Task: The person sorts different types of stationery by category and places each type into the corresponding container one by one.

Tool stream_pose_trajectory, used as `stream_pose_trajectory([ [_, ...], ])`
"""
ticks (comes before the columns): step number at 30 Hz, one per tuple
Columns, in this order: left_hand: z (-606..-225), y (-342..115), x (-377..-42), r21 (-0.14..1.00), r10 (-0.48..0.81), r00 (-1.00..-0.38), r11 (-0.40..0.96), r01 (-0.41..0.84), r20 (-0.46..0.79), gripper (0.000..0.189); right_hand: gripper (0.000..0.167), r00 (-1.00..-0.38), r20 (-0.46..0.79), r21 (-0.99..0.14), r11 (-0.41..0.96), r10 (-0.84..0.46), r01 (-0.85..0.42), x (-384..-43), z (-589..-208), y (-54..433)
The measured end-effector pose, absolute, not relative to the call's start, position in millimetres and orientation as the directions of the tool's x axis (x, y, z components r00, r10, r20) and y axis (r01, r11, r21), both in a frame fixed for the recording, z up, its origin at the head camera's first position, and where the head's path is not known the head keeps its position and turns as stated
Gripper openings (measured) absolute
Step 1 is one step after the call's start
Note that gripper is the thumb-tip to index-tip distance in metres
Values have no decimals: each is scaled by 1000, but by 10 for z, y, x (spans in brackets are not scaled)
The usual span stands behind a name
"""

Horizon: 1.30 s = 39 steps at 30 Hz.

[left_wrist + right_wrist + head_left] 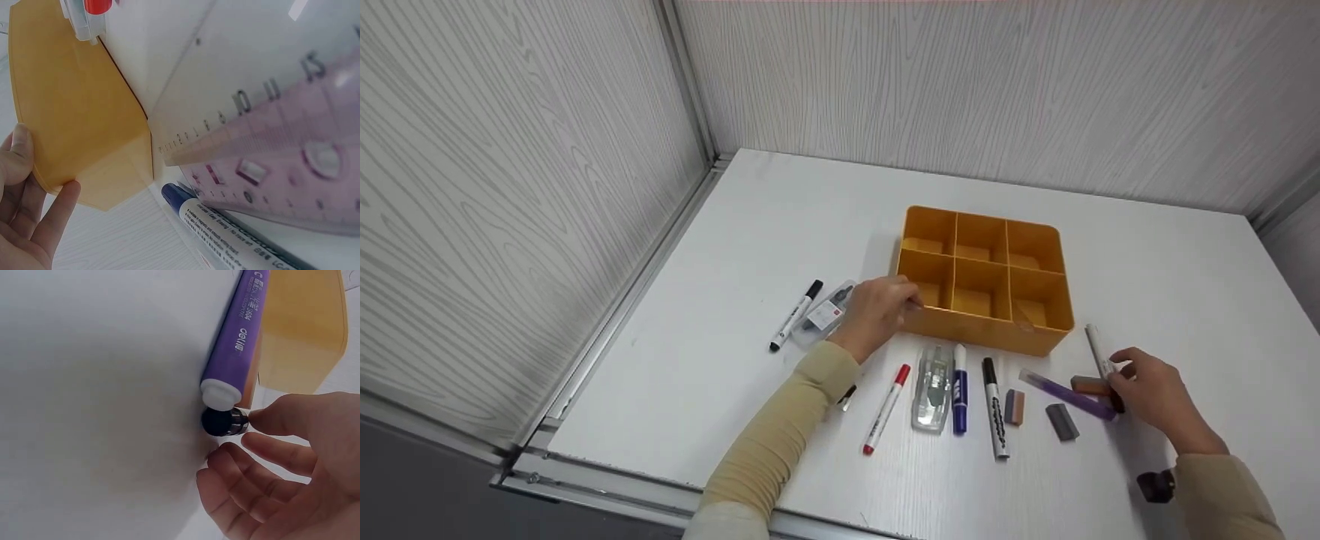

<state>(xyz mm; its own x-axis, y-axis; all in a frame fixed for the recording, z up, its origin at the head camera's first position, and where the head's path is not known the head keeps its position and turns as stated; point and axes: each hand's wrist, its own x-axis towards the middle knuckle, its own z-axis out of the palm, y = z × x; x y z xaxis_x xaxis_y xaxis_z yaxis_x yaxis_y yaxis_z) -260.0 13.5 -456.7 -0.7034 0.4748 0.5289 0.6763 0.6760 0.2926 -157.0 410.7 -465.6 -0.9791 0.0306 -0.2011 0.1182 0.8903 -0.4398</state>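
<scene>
An orange six-compartment organizer box stands in the middle of the table. My left hand grips its rim near the front left corner; in the left wrist view, the fingers lie over the edge of the box. To the right of the box, my right hand pinches a white marker with a black end between thumb and fingers. That black end shows close below a purple tube with a white cap. A brown eraser lies beside the marker, partly covering the purple tube.
Before the box lie a red-capped pen, a clear case, a blue marker, a black-capped marker, a two-tone eraser and a grey eraser. Left of it are another marker and case. A pinkish ruler shows too.
</scene>
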Motion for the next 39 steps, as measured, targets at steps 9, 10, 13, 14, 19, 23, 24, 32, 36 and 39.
stream_pose_trajectory([
  [9, -4581, 117, -2606, 308, 468, -715, 678, 668, 520, 13, 45, -968, -249, -431, 890, 39, 147, -1509, -4659, 4088],
  [10, -4581, 115, -2606, 304, 468, -712, 679, 669, 523, 14, 46, -967, -253, -429, 890, 42, 151, -1510, -4664, 4084],
  [13, -4588, 109, -2604, 292, 471, -702, 676, 676, 535, 12, 46, -965, -258, -428, 889, 51, 161, -1519, -4677, 4074],
  [14, -4592, 108, -2604, 288, 473, -699, 676, 678, 536, 11, 46, -966, -255, -428, 889, 50, 159, -1519, -4682, 4071],
  [19, -4610, 113, -2610, 277, 473, -693, 679, 680, 544, 7, 44, -972, -231, -416, 899, 42, 138, -1516, -4685, 4060],
  [23, -4610, 126, -2606, 275, 471, -696, 683, 676, 542, 7, 40, -973, -224, -423, 895, 49, 142, -1506, -4681, 4054],
  [24, -4607, 128, -2604, 278, 471, -698, 683, 675, 539, 7, 37, -974, -219, -424, 894, 52, 143, -1506, -4675, 4050],
  [32, -4602, 133, -2599, 291, 465, -703, 680, 673, 538, 8, 31, -999, -16, -417, 908, 43, 46, -1512, -4579, 3992],
  [36, -4602, 128, -2596, 288, 469, -703, 680, 674, 535, 8, 31, -987, 159, -386, 922, 24, -39, -1513, -4505, 3949],
  [39, -4603, 124, -2594, 289, 468, -703, 680, 674, 536, 9, 28, -974, 224, -385, 921, 33, -57, -1539, -4437, 3910],
])
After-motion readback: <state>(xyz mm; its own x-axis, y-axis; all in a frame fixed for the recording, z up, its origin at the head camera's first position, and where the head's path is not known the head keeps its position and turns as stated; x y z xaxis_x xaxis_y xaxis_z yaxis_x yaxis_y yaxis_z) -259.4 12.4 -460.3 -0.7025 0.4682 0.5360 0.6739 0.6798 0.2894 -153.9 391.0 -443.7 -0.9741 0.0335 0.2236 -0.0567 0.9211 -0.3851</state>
